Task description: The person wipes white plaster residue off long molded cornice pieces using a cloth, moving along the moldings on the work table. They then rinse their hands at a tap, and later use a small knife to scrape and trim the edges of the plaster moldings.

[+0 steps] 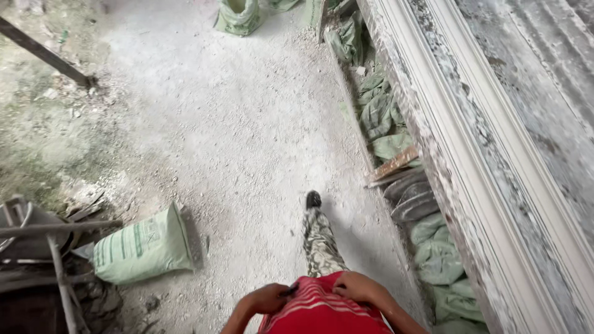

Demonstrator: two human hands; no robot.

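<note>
A sack point(142, 246) lies left of the leg point(320, 238), the long bench point(495, 173) right, sacks point(436, 253) seemingly beneath.

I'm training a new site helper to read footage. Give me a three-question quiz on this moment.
1. True or false: both hands rest at the waist of the red striped shirt.
2. Which side of the walking person does the full green sack lie on? A) their left B) their right
3. What lies piled under the long white moulded bench?

Key: 1 true: left hand, right hand. 2 A. 3 Green sacks.
</note>
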